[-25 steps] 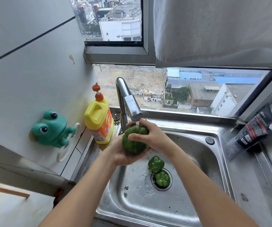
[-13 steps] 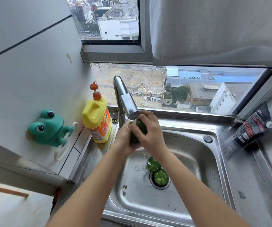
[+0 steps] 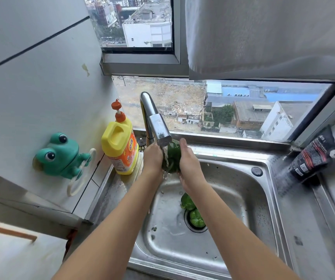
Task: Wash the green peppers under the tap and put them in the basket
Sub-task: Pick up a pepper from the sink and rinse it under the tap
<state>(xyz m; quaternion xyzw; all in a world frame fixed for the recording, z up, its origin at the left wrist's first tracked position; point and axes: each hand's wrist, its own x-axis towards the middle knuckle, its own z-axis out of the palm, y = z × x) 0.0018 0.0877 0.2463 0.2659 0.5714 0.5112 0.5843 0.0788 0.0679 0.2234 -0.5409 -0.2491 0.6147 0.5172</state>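
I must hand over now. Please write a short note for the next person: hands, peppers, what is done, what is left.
The left hand grips the pepper under the running tap; right hand presses flat on its other side.
A second pepper lies in the sink by the drain, a third pepper in the drain.
Done: first rinse under way.
Left: finish it, wash the other two, put all three in the basket, which is not in view.

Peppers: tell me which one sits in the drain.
The nearest pepper, sunk in the drain; the second pepper lies beside it, the third pepper is held under the tap.
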